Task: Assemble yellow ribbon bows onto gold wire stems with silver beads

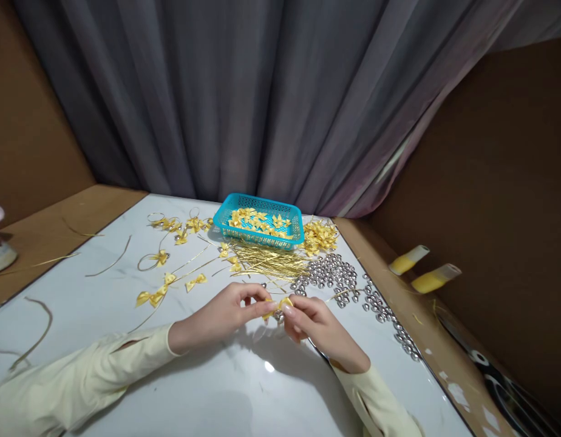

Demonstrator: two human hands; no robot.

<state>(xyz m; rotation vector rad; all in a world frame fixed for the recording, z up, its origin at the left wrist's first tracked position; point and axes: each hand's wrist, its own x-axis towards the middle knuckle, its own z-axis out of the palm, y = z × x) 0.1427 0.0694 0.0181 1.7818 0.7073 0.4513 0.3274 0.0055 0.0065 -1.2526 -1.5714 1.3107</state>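
Note:
My left hand and my right hand meet above the near middle of the table, both closed in a pinch on one yellow ribbon bow. A small shiny silver piece shows at the bow's underside between the fingertips. The fingers hide part of the bow. Just beyond my hands lies a bundle of gold ties. Silver ring-like pieces are spread to the right of it. On the left, yellow bows with gold ties lie on the white tabletop.
A blue plastic basket with yellow bows stands at the back, before a grey curtain. Beside it is a heap of yellow bows. Scissors and two part-yellow tubes are at the right edge.

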